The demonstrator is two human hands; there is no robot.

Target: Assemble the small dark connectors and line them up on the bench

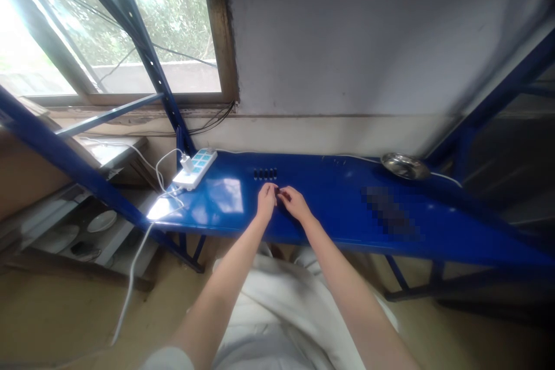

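Over the middle of the blue table (329,208), my left hand (266,201) and my right hand (295,203) are close together with fingers pinched. Between their fingertips is a small dark piece (278,191), mostly covered by the fingers; its kind is too small to make out. Both hands appear closed on it. Just beyond my left hand, several small black pieces with light ends (265,174) stand side by side in a short row on the table.
A white power strip (196,169) with blue sockets and a plugged-in white adapter lies at the table's left end, its cable hanging over the edge. A shiny metal dish (405,166) sits at the back right. A blurred-out dark patch (390,214) is nearer. Blue frame posts (150,63) rise at both ends.
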